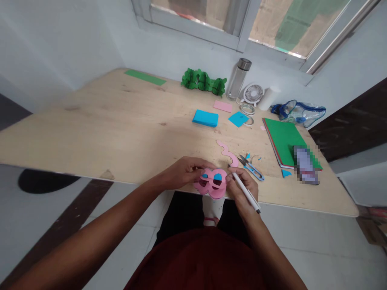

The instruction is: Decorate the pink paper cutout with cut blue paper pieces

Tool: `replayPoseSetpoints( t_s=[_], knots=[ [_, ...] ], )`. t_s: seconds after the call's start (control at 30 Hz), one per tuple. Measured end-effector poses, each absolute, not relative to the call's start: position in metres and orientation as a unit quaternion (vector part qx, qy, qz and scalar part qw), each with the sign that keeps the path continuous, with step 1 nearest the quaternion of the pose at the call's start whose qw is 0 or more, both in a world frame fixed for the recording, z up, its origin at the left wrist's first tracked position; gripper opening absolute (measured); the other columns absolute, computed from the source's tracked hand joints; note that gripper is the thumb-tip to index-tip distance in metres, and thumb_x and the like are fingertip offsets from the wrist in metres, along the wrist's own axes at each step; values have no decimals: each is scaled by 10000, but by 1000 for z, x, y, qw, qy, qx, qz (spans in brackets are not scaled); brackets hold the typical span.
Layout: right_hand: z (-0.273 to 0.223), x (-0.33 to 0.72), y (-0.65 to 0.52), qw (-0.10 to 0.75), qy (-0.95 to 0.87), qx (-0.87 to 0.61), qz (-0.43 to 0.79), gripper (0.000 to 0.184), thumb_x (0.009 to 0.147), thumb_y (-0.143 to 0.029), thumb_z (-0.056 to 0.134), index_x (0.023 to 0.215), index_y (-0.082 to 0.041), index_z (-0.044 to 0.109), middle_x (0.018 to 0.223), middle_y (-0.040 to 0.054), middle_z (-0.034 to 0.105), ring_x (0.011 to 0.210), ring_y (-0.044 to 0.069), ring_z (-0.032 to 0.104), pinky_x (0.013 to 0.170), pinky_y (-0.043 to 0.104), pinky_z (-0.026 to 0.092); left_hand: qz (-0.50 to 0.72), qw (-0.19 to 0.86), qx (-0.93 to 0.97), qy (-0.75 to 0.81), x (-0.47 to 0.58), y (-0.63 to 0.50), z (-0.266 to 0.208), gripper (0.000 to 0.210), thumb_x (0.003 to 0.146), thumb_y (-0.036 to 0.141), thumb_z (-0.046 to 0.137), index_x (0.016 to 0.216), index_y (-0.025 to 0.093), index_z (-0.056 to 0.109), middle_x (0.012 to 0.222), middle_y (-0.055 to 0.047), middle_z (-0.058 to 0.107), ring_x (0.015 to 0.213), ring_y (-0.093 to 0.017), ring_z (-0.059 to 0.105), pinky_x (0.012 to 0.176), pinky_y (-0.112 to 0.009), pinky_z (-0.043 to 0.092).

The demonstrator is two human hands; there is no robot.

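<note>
A pink paper cutout (215, 192) with scalloped edges and several holes is held at the table's front edge. My left hand (191, 170) pinches its left side between thumb and fingers. At its right side, my right hand (243, 186) is closed around a white pen (247, 193), its fingertips also touching the cutout. Blue shows through two of the holes. A curved pink paper scrap (227, 153) lies just beyond the cutout. Blue-handled thread snips (252, 168) rest to the right of it, with small blue scraps around.
Along the back stand a green paper honeycomb piece (203, 81), a clear bottle (238, 79) and a white fan (253, 94). Blue paper sheets (205, 118) and tape rolls (247, 109) lie mid-table. A green folder (286, 139) with a blurred-out object on it is at right.
</note>
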State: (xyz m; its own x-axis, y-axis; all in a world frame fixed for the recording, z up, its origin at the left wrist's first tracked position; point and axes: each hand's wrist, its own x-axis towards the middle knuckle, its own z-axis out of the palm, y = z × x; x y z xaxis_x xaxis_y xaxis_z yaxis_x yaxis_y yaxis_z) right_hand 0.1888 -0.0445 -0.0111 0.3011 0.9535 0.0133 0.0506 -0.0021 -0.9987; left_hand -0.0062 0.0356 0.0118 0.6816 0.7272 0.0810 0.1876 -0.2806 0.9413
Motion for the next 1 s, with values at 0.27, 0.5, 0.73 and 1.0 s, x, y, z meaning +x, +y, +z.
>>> replayPoseSetpoints(
  t_s=[0.27,0.5,0.73,1.0],
  knots=[
    [-12,189,-45,557,-439,-582,399,222,734,-308,684,929,-208,649,676,-15,588,566,112,507,503,224,407,261,522,755,300,-7,35,11,309,868,293,522,1107,181,684,1061,-71,716,877,-168,655,729,-245,514],
    [-12,189,-46,558,-440,-580,398,209,737,-288,682,930,-211,651,687,-17,597,583,114,513,522,229,407,257,527,752,302,-7,35,8,319,862,302,528,1107,172,686,997,-67,731,874,-181,667,729,-255,524],
    [-12,188,-46,563,-436,-578,398,203,726,-290,691,913,-220,655,685,-24,602,586,113,515,535,231,414,264,509,759,308,-6,32,12,286,863,245,522,1082,176,692,1039,-59,727,894,-172,669,730,-239,524],
    [-16,187,-36,576,-483,-573,328,197,756,-299,660,928,-204,663,747,11,620,631,132,560,576,251,461,312,423,782,336,-5,37,9,244,865,225,518,1009,175,708,1057,-45,725,924,-167,658,831,-257,500]
  ],
)
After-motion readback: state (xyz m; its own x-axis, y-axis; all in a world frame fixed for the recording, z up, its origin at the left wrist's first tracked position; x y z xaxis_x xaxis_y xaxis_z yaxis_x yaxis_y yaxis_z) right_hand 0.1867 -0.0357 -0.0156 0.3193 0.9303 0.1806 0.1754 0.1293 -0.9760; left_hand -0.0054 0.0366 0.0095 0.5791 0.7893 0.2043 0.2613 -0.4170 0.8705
